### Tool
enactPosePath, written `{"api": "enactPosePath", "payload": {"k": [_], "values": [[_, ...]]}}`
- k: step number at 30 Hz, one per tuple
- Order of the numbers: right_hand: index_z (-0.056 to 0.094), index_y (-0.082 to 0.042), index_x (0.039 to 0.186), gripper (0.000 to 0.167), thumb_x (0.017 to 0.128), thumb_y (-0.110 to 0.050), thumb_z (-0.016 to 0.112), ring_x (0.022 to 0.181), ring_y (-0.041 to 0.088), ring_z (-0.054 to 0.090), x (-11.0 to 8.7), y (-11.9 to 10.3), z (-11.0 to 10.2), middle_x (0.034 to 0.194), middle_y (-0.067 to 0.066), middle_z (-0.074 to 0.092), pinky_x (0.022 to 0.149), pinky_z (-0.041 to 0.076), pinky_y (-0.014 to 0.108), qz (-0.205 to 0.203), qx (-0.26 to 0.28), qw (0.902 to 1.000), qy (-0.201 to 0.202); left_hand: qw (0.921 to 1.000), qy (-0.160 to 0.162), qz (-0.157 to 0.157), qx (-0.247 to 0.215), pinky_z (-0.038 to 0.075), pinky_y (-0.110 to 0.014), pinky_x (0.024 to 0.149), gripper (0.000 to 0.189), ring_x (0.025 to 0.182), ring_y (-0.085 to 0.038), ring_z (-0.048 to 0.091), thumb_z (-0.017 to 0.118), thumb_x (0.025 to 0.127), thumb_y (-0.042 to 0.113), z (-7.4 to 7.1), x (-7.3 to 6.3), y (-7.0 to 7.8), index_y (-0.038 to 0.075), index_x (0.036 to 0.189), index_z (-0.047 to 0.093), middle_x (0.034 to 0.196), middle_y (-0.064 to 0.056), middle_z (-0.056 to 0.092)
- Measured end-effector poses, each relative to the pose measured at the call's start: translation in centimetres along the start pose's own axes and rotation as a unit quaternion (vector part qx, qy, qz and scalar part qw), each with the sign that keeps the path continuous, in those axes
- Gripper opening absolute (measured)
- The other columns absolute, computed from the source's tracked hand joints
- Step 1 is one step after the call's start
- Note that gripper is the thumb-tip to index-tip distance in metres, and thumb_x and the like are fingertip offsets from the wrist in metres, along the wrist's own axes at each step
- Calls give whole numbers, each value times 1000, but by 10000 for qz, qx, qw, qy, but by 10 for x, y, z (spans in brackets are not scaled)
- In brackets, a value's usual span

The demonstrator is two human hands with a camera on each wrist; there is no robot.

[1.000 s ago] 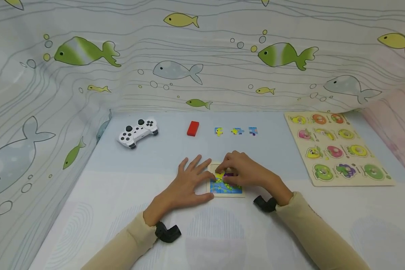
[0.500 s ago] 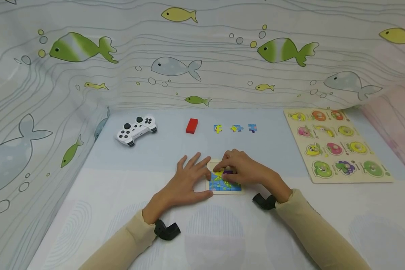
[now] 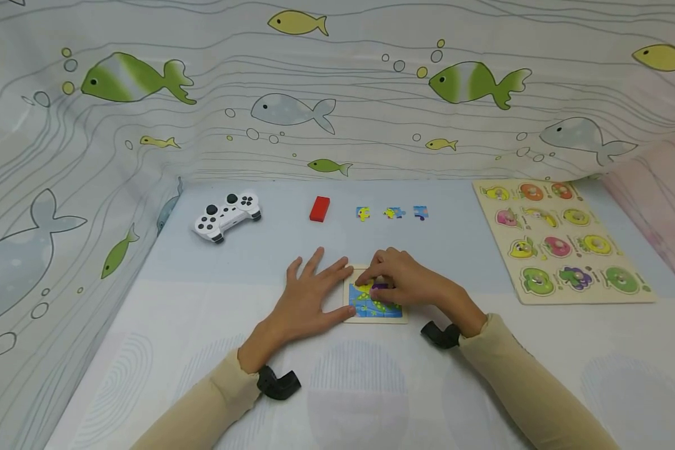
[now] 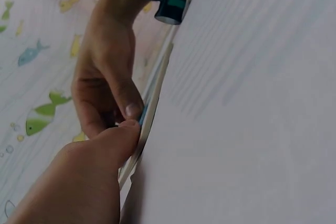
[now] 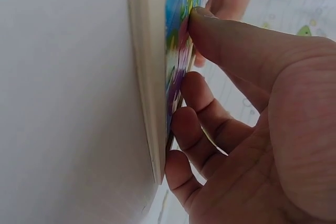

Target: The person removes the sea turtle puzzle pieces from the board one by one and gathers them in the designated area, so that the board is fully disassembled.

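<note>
A small jigsaw puzzle [image 3: 371, 309] in a pale wooden frame lies on the table, its blue, yellow and green picture partly covered by the right hand. The left hand [image 3: 304, 300] lies at the frame's left side with fingers spread; its thumb tip touches the lower left of the puzzle. Over the upper part, the right hand [image 3: 407, 281] bends its fingers and pinches a yellow-and-purple puzzle piece [image 3: 380, 287] at the picture's surface. In the right wrist view the thumb [image 5: 226, 38] presses on the picture, with curled fingertips [image 5: 186, 124] along the puzzle. The piece's outline is mostly hidden.
Three loose puzzle pieces [image 3: 394, 213] lie in a row beyond the puzzle. Left of them are a red block [image 3: 319, 209] and a white game controller [image 3: 227, 217]. A wooden fruit peg board [image 3: 562, 247] lies at right. A fish-patterned curtain [image 3: 371, 125] surrounds the table.
The left hand's fingers have straightened and spread, and its index finger has drawn back from over the picture. The right hand stays at nearly the same place. The view has shifted slightly.
</note>
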State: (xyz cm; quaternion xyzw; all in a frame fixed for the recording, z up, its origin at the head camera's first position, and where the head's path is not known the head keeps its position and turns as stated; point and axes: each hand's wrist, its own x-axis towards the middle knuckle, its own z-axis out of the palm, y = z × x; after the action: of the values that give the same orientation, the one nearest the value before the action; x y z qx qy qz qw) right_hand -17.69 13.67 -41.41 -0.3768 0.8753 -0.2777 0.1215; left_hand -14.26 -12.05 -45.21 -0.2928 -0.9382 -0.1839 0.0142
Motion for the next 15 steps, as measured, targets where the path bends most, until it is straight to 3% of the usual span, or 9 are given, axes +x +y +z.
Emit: {"api": "enactPosePath", "payload": {"k": [7, 15], "values": [[76, -23, 119, 29, 91, -16, 73, 91, 14, 46, 0, 1, 0, 104, 0, 64, 75, 33, 32, 5, 15, 10000, 1, 9994, 15, -293, 209, 7, -72, 117, 76, 159, -39, 14, 58, 87, 71, -3, 0, 2, 36, 153, 45, 165, 6, 37], [77, -22, 118, 28, 91, -15, 74, 91, 16, 46, 0, 0, 0, 104, 0, 64, 76, 33, 33, 84, 100, 9999, -21, 9989, 0, -382, 289, 7, -74, 117, 77, 158, -41, 17, 58, 84, 75, -3, 0, 1, 39, 152, 47, 166, 3, 36]]}}
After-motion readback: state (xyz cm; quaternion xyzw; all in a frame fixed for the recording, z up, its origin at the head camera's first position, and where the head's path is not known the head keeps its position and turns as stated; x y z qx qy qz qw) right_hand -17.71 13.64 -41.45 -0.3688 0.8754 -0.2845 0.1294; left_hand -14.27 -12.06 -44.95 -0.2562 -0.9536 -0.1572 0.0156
